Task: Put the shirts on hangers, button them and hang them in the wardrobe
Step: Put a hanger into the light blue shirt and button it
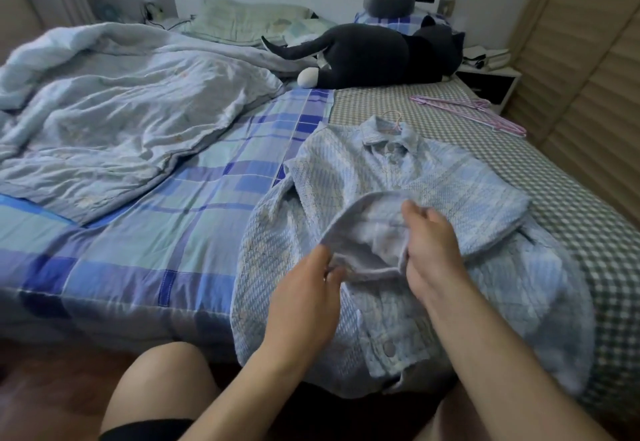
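Note:
A light blue checked shirt (450, 184) lies front up on the bed, collar away from me, with a hanger hook (394, 118) poking out at the collar. My left hand (304, 298) pinches the lower part of the lifted front placket. My right hand (433, 250) grips the same raised fold of fabric from the right. A round button (389, 347) shows on the placket near the hem. Pink hangers (478, 109) lie further back on the bed to the right.
A crumpled pale blue quilt (121, 111) covers the left of the bed over a blue plaid sheet (180, 225). A dark plush cat (377, 56) lies near the pillows. The slatted wardrobe door (588, 69) stands at the right beside a nightstand (488, 80).

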Demonstrator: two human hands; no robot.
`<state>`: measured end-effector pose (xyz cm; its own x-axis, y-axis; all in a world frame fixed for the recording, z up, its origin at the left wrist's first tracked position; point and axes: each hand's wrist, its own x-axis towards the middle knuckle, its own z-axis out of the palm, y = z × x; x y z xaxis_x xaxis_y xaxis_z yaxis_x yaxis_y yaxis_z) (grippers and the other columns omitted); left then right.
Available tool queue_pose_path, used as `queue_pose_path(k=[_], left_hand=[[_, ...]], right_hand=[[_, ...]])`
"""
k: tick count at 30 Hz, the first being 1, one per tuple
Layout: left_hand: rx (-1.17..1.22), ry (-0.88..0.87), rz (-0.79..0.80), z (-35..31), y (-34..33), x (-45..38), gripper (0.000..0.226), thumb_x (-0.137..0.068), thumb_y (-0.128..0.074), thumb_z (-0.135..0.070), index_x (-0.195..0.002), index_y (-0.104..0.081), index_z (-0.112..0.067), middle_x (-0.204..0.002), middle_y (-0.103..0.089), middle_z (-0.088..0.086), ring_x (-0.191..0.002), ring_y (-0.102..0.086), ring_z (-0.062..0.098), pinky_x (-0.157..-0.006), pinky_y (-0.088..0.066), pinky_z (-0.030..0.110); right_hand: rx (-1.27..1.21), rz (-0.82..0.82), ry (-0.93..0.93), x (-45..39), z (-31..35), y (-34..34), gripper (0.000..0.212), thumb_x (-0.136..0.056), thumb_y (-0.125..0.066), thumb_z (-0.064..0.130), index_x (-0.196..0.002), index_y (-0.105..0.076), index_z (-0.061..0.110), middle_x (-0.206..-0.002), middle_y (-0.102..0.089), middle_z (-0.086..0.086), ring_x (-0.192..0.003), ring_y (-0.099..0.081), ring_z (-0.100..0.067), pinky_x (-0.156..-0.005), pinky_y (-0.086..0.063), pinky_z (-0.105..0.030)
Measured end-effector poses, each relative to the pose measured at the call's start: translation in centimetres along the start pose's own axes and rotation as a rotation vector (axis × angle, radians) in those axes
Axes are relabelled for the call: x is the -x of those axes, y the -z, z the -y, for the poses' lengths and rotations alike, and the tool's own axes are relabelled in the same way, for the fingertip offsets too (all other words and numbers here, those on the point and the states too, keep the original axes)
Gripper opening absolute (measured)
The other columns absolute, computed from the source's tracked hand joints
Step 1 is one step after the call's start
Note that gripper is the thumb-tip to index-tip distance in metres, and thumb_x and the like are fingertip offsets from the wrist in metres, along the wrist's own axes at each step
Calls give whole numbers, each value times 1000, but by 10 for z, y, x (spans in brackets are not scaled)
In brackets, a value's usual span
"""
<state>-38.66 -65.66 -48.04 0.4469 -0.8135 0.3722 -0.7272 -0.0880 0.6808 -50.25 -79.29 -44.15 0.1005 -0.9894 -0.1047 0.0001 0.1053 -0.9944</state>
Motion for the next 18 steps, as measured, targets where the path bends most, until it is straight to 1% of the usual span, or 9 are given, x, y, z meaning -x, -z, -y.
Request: queue_pose_path(k=[1, 2, 3, 4, 6, 8, 12, 14, 18], left_hand=[[116, 97, -43, -4, 5, -5, 26, -99, -60, -28, -80, -42, -24, -67, -55, -5, -61, -51, 12, -57, -41, 35], [232, 176, -78, -9, 10, -11, 23, -98, -62, -28, -79, -49, -25, -63, -57, -6, -58, -50, 10, -56, -40, 30], [369, 250, -100, -15, 15, -17, 18, -97, -64, -26, -80, -59, -25, -63, -62, -6, -56, -53, 8, -57, -42, 27], [528, 332, -110, -20, 18, -21, 13, -97, -66, -23, -84, -67, -23, -65, -68, -3, -57, -59, 10, -59, -47, 27], [824, 526, -73, -26, 23, -23, 13, -96, -68, -14, -87, -76, -12, -70, -73, 9, -61, -65, 18, -60, -53, 32], [974, 694, 2, -25, 24, -21, 15, -95, -68, -10, -83, -76, -5, -72, -71, 14, -63, -66, 20, -57, -51, 29], [1107, 874, 51, -16, 26, -18, 30, -91, -60, -3, -65, -68, -15, -74, -55, 13, -58, -58, 19, -49, -34, 22], [1119, 874, 72, -15, 28, -19, 24, -93, -56, -2, -75, -63, -16, -80, -55, 15, -66, -58, 23, -49, -34, 21], [1071, 856, 99, -10, 27, -17, 14, -94, -56, -5, -89, -66, -13, -84, -72, 10, -77, -73, 23, -53, -40, 23]], right_hand=[[-1, -119, 190, 4, 15, -2, 28, -104, -53, 35, -90, -53, 10, -80, -60, -6, -70, -62, -12, -68, -56, -30], [53, -178, 420, 16, 28, -8, 27, -105, -52, 31, -88, -49, 11, -74, -51, 0, -59, -50, -2, -58, -47, -20], [145, -156, 614, 27, 34, -16, 24, -104, -54, 29, -89, -50, 11, -74, -50, 4, -58, -46, 2, -56, -42, -15], [273, -67, 759, 35, 31, -24, 21, -103, -56, 28, -94, -56, 10, -79, -58, 4, -67, -53, 4, -62, -45, -14], [562, 108, 932, 38, 2, -30, 22, -99, -62, 28, -102, -68, 7, -104, -70, -1, -98, -63, -10, -87, -53, -26], [724, 148, 1110, 32, -25, -25, 16, -92, -67, 20, -97, -73, 5, -111, -70, -4, -104, -61, -22, -93, -51, -36], [787, 195, 1260, 36, -35, -15, 15, -89, -70, 9, -103, -77, 5, -108, -69, -6, -100, -60, -27, -93, -49, -35], [823, 208, 1276, 35, -35, -15, 18, -92, -69, 10, -107, -77, 5, -106, -69, -7, -98, -60, -27, -92, -50, -37], [911, 301, 1338, 29, -29, -7, 20, -95, -66, 13, -110, -76, 3, -108, -69, -8, -96, -61, -28, -86, -51, -41]])
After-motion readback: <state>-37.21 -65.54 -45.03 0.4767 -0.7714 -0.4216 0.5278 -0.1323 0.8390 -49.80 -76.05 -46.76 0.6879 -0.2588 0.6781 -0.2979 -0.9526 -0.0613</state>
